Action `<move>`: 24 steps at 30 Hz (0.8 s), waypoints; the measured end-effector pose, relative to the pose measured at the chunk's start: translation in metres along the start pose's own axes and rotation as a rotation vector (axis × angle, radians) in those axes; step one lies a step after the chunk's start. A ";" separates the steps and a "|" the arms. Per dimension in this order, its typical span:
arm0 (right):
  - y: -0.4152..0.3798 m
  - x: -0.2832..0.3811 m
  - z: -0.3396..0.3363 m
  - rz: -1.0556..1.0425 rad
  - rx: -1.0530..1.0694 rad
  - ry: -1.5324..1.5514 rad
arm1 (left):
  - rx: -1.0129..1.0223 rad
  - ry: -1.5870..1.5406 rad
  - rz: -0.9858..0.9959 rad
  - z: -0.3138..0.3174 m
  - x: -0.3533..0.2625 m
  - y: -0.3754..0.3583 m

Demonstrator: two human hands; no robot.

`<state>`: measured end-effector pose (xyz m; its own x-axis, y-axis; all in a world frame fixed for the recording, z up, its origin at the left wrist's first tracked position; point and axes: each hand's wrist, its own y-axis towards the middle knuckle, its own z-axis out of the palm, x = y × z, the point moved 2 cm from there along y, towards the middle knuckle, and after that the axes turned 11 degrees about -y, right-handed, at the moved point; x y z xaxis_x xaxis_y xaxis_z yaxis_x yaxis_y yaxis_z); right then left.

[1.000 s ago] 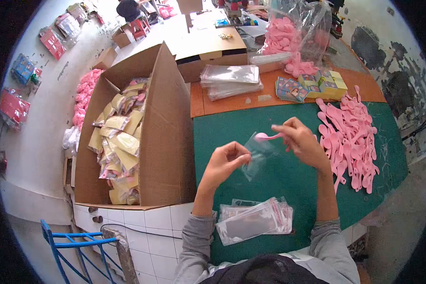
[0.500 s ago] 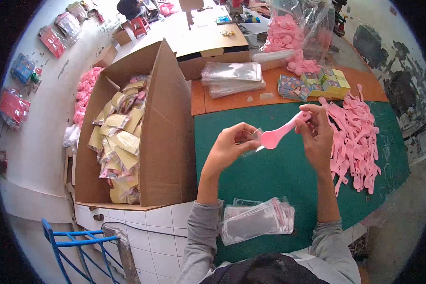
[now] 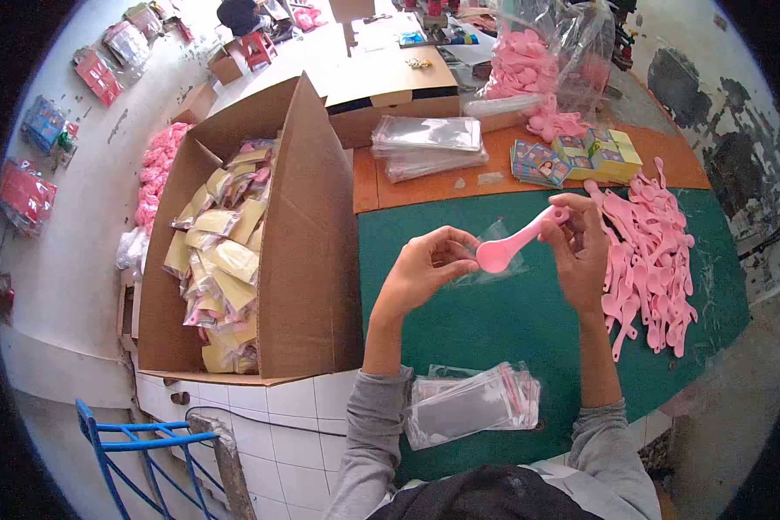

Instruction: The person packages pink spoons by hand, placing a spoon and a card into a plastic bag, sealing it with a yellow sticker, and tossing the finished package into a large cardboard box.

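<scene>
A pink plastic spoon hangs over the green mat, its bowl to the left and its handle up to the right. My right hand pinches the handle end. Beside the bowl, my left hand has thumb and fingers closed on the edge of a clear plastic bag, which spreads out behind the spoon. To the right of my right hand lies a heap of pink spoons. Nearer my body, a stack of clear bags rests on the mat.
Left of the mat stands a tall cardboard box holding many packed bags. Along the back are more clear bags, printed cards and a big sack of pink pieces. A blue metal frame is at lower left.
The clear bag has opened out to the right behind the spoon's bowl; before, it was bunched at my left fingers. Both hands stay nearly in place.
</scene>
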<state>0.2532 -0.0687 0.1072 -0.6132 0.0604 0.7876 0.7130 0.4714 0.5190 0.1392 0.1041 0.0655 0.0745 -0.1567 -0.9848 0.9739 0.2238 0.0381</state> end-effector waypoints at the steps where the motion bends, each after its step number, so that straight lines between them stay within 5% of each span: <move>1: -0.001 0.000 0.001 0.007 0.013 -0.008 | 0.004 0.015 -0.016 0.001 0.001 0.000; 6: -0.002 0.005 0.000 0.039 -0.011 -0.057 | 0.081 0.009 0.001 0.010 0.008 0.002; 15: -0.007 0.005 0.012 0.024 0.265 -0.067 | 0.100 -0.192 0.035 0.016 -0.001 0.000; 21: -0.012 -0.008 0.016 0.043 0.127 -0.055 | 0.142 0.007 -0.035 0.007 0.010 0.001; 24: -0.001 -0.008 0.023 -0.340 0.257 0.059 | 0.007 -0.134 0.022 0.014 -0.002 -0.003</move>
<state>0.2493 -0.0493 0.0931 -0.7731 -0.1830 0.6073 0.3612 0.6600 0.6587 0.1394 0.0903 0.0702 0.1235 -0.2787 -0.9524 0.9731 0.2220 0.0612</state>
